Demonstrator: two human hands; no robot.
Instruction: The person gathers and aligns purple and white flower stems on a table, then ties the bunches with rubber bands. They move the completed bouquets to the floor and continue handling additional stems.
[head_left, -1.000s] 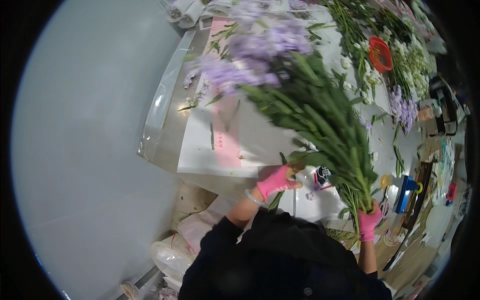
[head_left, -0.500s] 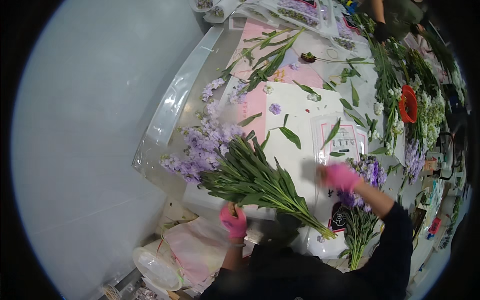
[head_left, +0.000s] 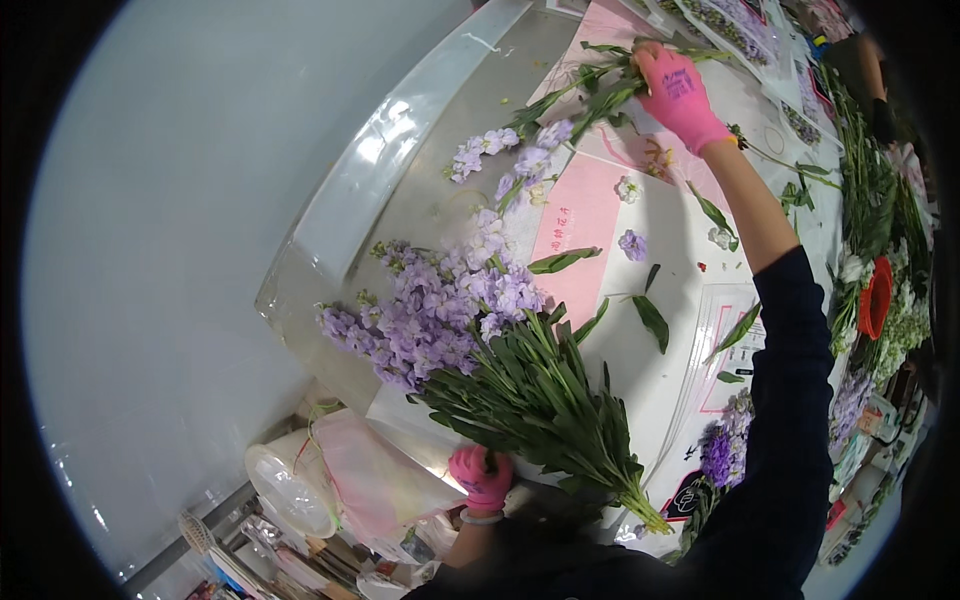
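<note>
A big bunch of lilac stock flowers [head_left: 430, 310] lies on the table, its blooms to the left and its leafy stems [head_left: 560, 410] running to the lower right. Just below the bunch's leaves is my left hand [head_left: 482, 477] in a pink glove, fingers curled; what they hold, if anything, is hidden. My right hand [head_left: 682, 98], also gloved in pink, reaches to the far side and closes round loose leafy stock stems [head_left: 600, 98]. Their lilac blooms [head_left: 530, 160] point toward the near left.
Loose leaves [head_left: 650, 322] and fallen blossoms lie on white and pink paper [head_left: 578, 240]. At right are a second purple bunch [head_left: 722, 450], printed sleeves, an orange-red container [head_left: 875, 298] and white flowers. A whitish bin [head_left: 290, 485] stands below the table's left edge.
My right hand has gone from above the printed sleeves at right to the far stems and closed on them. My left hand stays low beside the big bunch. The view has shifted.
</note>
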